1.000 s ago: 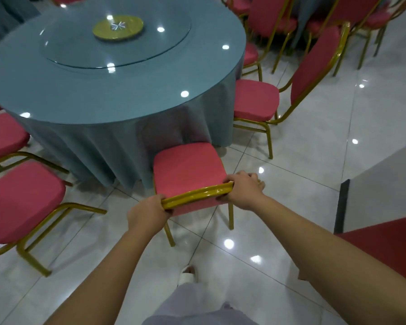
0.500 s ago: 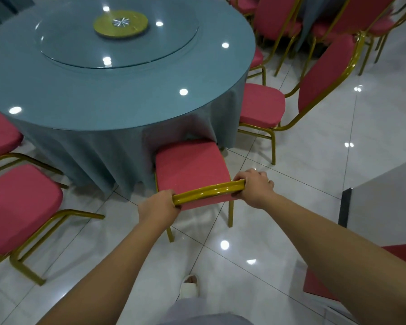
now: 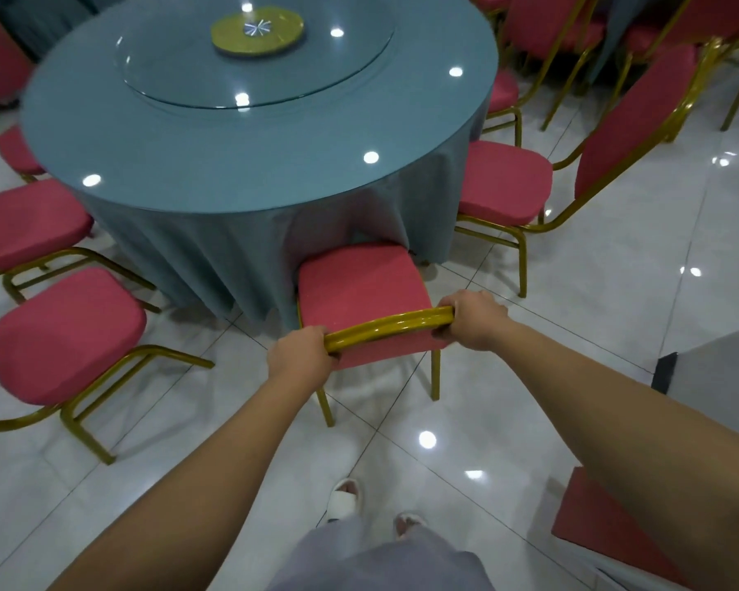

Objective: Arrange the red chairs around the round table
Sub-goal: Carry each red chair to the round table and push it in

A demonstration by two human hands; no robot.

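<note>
A red chair (image 3: 361, 283) with a gold frame stands right in front of me, its seat front tucked under the hanging blue cloth of the round table (image 3: 240, 159). My left hand (image 3: 301, 356) grips the left end of its gold top rail. My right hand (image 3: 472, 319) grips the right end. More red chairs ring the table: one at the right (image 3: 504, 181) with its back turned outward, two at the left (image 3: 60, 334) (image 3: 31, 221).
A glass turntable (image 3: 257, 57) with a gold centre sits on the table. Several more red chairs (image 3: 542, 27) crowd the back right. A grey platform edge (image 3: 722, 368) and a red cushion (image 3: 606, 526) lie at my right. My slippered feet (image 3: 346, 499) stand on glossy white tiles.
Both hands have pushed the held chair forward, so its seat front now sits under the tablecloth. My view has shifted right and closer to the table.
</note>
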